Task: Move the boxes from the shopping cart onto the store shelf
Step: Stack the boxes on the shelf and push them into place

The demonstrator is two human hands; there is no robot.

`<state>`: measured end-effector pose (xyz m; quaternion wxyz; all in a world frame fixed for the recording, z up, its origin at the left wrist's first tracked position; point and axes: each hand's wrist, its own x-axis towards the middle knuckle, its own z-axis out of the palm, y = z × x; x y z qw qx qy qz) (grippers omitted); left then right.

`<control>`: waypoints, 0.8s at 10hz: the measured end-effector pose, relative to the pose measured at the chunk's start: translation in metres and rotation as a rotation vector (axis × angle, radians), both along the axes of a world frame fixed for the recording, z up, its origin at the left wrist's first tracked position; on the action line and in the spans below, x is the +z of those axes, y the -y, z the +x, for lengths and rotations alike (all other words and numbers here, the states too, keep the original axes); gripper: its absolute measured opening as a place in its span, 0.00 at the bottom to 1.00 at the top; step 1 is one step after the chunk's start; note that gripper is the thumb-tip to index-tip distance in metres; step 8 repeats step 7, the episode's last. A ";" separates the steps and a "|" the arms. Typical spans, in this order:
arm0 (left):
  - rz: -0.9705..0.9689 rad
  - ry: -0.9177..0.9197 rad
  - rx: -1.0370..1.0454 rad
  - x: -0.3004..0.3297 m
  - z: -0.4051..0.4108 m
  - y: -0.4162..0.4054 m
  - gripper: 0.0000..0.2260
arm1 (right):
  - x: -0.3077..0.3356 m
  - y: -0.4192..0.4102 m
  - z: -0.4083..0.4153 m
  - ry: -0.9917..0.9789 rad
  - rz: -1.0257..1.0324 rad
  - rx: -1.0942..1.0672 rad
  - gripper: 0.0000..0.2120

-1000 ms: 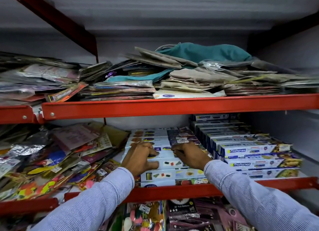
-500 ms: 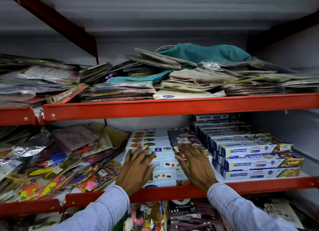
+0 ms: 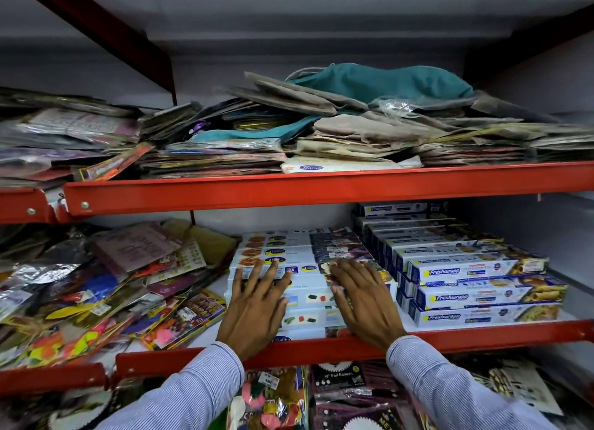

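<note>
A stack of long white foil boxes lies in the middle of the red store shelf. My left hand rests flat on the stack's left half, fingers spread, holding nothing. My right hand lies flat on its right half, fingers apart, palm down on the box tops. A second stack of blue and white Freshwrapp boxes stands just to the right. The shopping cart is out of view.
Loose colourful packets crowd the shelf's left part. The upper red shelf carries piles of flat packets and a teal cloth bag. Below hang balloon and foil packs.
Both hands have gone from curled around the boxes' front to lying flat with fingers spread, and have drawn back a little toward the shelf's front edge.
</note>
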<state>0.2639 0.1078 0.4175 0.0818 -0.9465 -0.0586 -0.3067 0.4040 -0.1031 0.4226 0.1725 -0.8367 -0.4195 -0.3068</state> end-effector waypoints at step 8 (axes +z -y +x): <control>0.147 0.175 0.080 -0.024 0.009 -0.011 0.28 | -0.030 -0.018 0.013 0.138 0.106 -0.076 0.30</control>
